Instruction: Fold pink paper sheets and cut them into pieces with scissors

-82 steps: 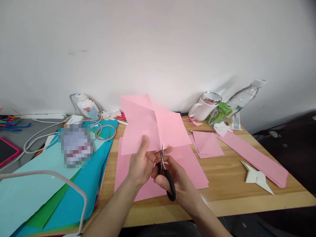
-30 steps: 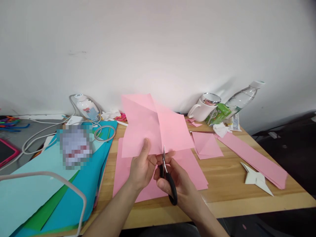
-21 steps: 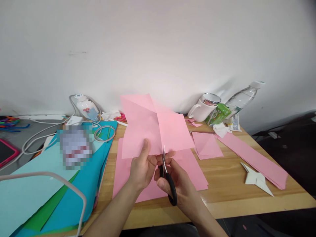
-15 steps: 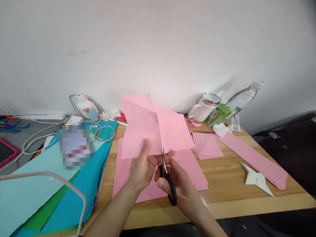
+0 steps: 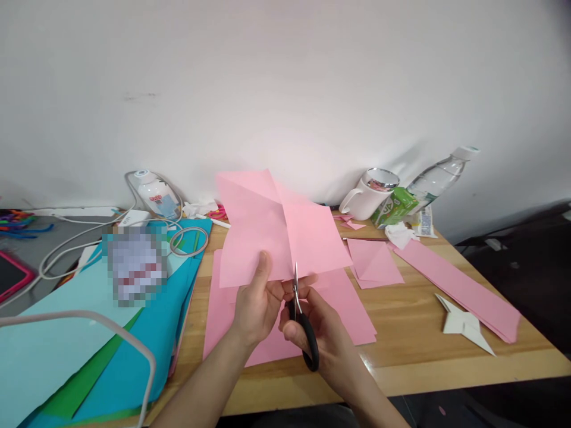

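My left hand (image 5: 256, 303) pinches the folded pink paper (image 5: 276, 229) at its lower edge, above the table (image 5: 414, 333). My right hand (image 5: 323, 333), at 4 o'clock, grips black-handled scissors (image 5: 303, 321), blades at that edge.

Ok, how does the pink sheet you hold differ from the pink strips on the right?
The pink sheet is held up by the left hand; the pink strips lie flat on the table. The pink sheet is broad and creased; the pink strips are long and narrow. The scissors in the right hand meet the pink sheet's lower edge; the pink strips are untouched. Both are pink paper.
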Motion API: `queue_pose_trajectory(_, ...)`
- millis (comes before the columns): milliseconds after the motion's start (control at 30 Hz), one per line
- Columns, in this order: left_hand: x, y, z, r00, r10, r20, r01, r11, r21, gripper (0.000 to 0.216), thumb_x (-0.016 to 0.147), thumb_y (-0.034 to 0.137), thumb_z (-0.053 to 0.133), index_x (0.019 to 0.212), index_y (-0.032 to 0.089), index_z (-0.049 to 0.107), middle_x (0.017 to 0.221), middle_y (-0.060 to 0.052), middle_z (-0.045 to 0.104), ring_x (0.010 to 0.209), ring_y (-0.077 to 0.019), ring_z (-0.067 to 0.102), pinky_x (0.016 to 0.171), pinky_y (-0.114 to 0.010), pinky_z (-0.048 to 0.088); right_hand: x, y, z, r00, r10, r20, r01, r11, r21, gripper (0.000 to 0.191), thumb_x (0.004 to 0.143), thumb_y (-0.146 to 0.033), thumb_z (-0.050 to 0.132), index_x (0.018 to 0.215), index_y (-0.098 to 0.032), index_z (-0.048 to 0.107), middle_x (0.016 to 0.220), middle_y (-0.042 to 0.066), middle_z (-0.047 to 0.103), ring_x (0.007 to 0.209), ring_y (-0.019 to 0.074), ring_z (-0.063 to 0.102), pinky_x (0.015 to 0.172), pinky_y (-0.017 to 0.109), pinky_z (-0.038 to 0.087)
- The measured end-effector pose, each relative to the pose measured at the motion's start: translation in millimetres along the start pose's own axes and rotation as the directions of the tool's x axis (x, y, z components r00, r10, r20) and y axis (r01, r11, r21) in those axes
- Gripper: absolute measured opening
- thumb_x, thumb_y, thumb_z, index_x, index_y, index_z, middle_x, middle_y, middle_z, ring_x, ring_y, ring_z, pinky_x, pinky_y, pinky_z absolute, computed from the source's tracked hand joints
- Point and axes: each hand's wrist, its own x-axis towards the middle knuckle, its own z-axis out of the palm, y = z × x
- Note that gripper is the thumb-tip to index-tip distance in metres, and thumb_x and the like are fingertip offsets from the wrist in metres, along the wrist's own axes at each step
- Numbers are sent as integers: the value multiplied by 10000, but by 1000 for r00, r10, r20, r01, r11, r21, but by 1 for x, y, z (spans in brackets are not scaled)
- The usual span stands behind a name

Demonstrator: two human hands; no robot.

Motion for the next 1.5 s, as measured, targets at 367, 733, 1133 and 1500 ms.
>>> queue_pose_trajectory(367,-1,0,4,999,17,-29,-17,1000,-6,548,891,473,374,1244,90,547,864,-148,734,793,-272,699,744,-361,510,0,1,-1,1000,27,6,-27,1000,-13,394,767,-475,650,966,-189,465,658,-40,451,589,108,373,533,240,271)
queue_pose_trajectory(733,0,-1,1,999,4,-40,-5,1000,-7,575,866,491,425,1228,63,555,877,-155,731,757,-276,701,682,-346,527,0,2,0,999,39,-37,-40,999,-22,384,758,-477,657,920,-181,473,641,-40,455,585,100,387,534,237,288)
queue_pose_trajectory(1133,3,-2,-2,998,-49,35,48,998,39,645,895,514,299,1287,35,480,833,-179,727,634,-271,688,320,-255,384,3,2,2,996,68,-59,-67,998,12,434,717,-505,676,908,-176,467,638,-40,470,578,101,420,543,233,330)
queue_pose_trajectory(1500,4,-2,-3,1000,2,3,-3,999,52,652,847,532,422,1288,57,488,896,-162,727,666,-269,692,332,-257,398,3,8,4,991,71,-113,-68,997,27,429,708,-482,695,916,-183,468,657,-42,488,579,93,441,538,221,343)
